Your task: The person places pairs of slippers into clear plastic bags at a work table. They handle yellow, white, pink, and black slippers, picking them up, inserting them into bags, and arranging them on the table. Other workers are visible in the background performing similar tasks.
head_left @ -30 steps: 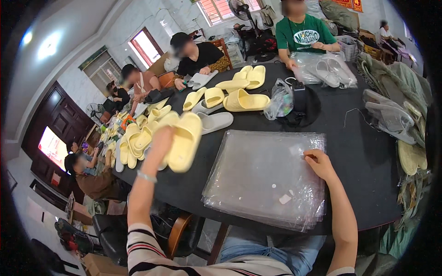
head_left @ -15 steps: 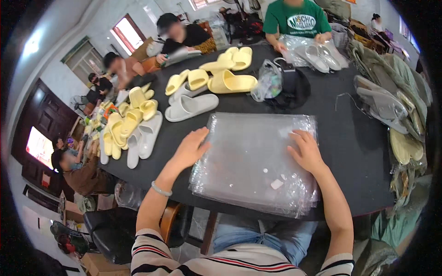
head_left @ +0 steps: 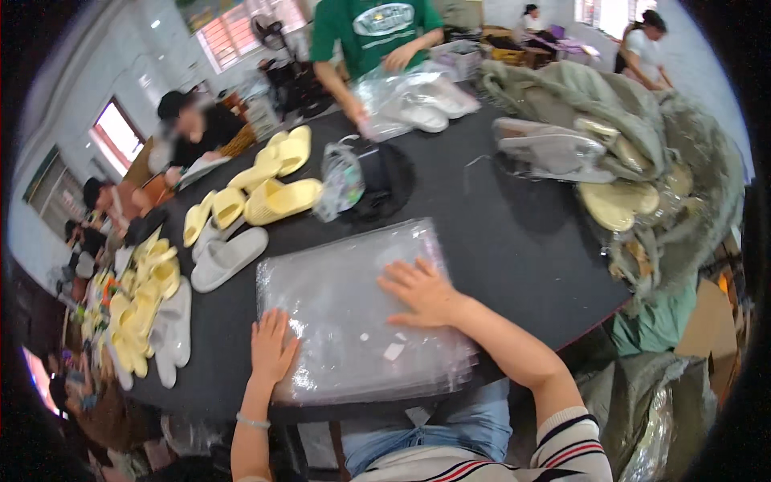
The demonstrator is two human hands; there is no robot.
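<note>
A stack of clear plastic bags (head_left: 333,277) lies on the black table in front of me. My left hand (head_left: 274,348) rests at the stack's left edge, fingers stretched and pointing away from me. Spread flat on top of the bags, toward their right side, is my right hand (head_left: 423,296). Neither hand grips anything. A small white scrap (head_left: 393,351) lies on the bags near their front edge. Just beyond the stack's left corner sits a grey slipper (head_left: 230,259).
Yellow slippers (head_left: 283,201) stand behind the grey one, with another pile of slippers (head_left: 144,309) at far left. A black cap (head_left: 391,181) lies beyond the bags. Sacks with bagged slippers (head_left: 554,151) fill the right edge. Across the table, a person in green (head_left: 377,40) handles bagged slippers.
The view has turned to the right. My right hand has shifted from the stack's right edge inward onto its top. My left hand has slid nearer along the left edge.
</note>
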